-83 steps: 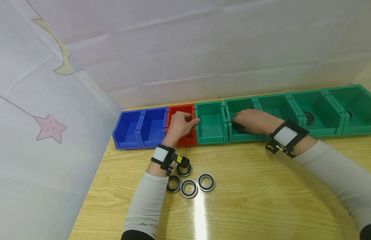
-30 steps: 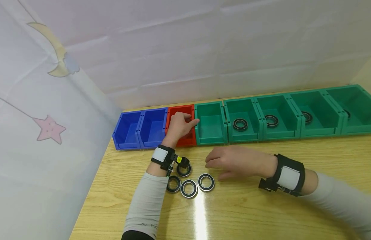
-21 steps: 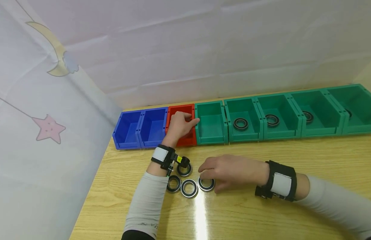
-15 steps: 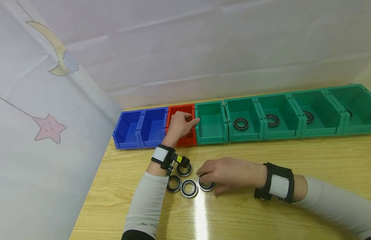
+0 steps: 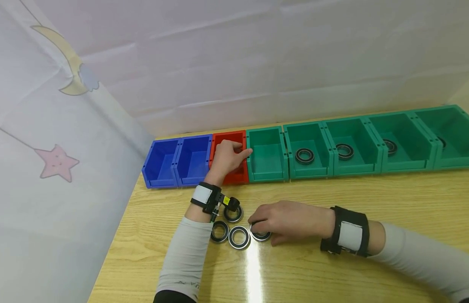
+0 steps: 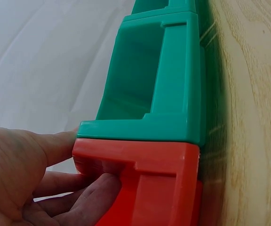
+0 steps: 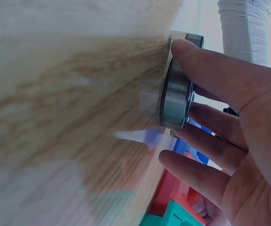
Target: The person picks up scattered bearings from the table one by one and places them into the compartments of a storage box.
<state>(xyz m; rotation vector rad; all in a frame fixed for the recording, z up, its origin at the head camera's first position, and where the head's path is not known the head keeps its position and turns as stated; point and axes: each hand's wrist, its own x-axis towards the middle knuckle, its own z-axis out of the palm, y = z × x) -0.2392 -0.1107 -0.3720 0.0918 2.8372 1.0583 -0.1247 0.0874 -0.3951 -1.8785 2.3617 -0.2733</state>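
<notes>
My left hand (image 5: 227,158) reaches into the red bin (image 5: 230,179). In the left wrist view its thumb and fingers straddle and pinch the red side wall beside the neighbouring green bin (image 6: 173,75). On the wooden table my right hand (image 5: 287,219) grips a ball bearing (image 5: 261,239), which lies flat and is partly covered by the fingers. The right wrist view has the thumb at one side of that bearing's steel rim and fingertips at the other. Three more black-sealed bearings lie close by: one in front (image 5: 239,246), one further left (image 5: 219,240), one behind (image 5: 234,220).
Two blue bins (image 5: 161,184) stand left of the red one, and several green bins continue to the right. Single bearings lie in green bins, such as one bearing (image 5: 304,161) and another (image 5: 345,157). A pale sheet (image 5: 227,75) backs the row.
My right hand has left a green bin, where a bearing now lies, and come down left to a bearing on the table, closing its fingers round it. The left hand has stayed put.
</notes>
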